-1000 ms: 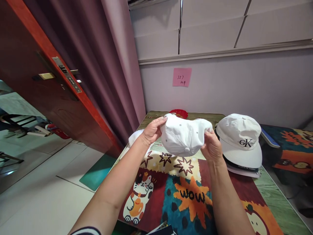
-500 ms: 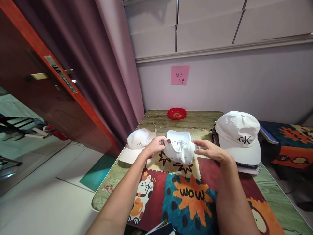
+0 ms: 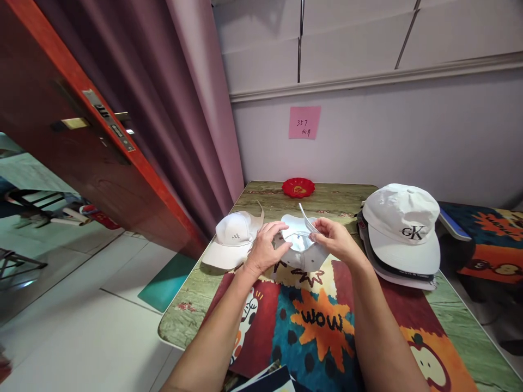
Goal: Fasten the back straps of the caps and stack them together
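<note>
A: Where do we have the white cap (image 3: 304, 261)?

B: Between our 2 hands, over the star-patterned part of the printed mat (image 3: 322, 326). We see its opening turned upward and its visor pointing away from us, toward the wall (image 3: 368, 136). We cannot tell whether it rests on the mat or is held just above it.

A: How do we find the fingers of our left hand (image 3: 265, 246)?

B: Spread and curved over the left side of the opening, with the thumb parted from them and a clear gap between. They are at the rim, but we cannot tell whether they grip the cloth.

A: And our right hand (image 3: 335, 239)?

B: There we have the thumb and fingertips brought together on a narrow white strap (image 3: 305, 216) at the cap's right side. Its end sticks up past the visor.

A: What else do we see on the table (image 3: 180, 316)?

B: Just left of our left hand, 1 pale cap (image 3: 232, 228) with a small 3-bar logo. Right of our right hand, a stack of caps (image 3: 402, 215), the top white with black letters. Toward the wall, 1 red dish (image 3: 298, 188).
</note>
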Action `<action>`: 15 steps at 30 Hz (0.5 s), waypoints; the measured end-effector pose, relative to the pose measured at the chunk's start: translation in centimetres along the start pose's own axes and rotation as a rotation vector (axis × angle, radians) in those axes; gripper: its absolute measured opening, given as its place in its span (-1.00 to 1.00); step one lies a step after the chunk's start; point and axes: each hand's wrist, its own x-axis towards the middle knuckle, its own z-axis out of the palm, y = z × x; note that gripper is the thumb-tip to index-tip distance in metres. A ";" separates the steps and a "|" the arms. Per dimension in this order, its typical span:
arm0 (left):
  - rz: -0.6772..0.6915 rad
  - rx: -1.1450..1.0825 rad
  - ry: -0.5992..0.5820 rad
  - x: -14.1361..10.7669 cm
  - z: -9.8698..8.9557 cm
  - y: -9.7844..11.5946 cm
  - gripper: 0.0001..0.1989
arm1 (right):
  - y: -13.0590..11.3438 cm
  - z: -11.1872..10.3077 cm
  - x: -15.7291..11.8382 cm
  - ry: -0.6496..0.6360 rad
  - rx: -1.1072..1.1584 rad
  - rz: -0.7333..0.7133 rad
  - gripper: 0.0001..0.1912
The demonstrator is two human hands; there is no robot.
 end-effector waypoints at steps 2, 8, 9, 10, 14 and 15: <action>0.009 0.074 0.017 0.1 0.0 0.6 -0.68 | -0.5 0.0 -0.2 -0.023 0.151 -0.005 -0.73; -0.068 0.164 0.092 -0.7 -0.5 1.3 -0.55 | -1.0 0.3 -0.2 0.094 0.181 0.004 -0.56; -0.106 0.161 0.099 -1.0 -0.5 1.3 -0.57 | -1.0 0.4 -0.2 0.113 0.196 -0.005 -0.56; -0.146 0.152 0.103 -1.3 -0.5 1.3 -0.60 | -1.0 0.4 -0.1 0.126 0.221 -0.018 -0.55; -0.230 0.077 0.108 -1.7 0.3 1.3 -0.70 | -1.5 0.4 -0.3 0.121 0.307 -0.038 -0.53; -0.231 0.068 0.117 -1.7 0.6 1.3 -0.72 | -1.8 0.3 -0.4 0.109 0.302 -0.038 -0.53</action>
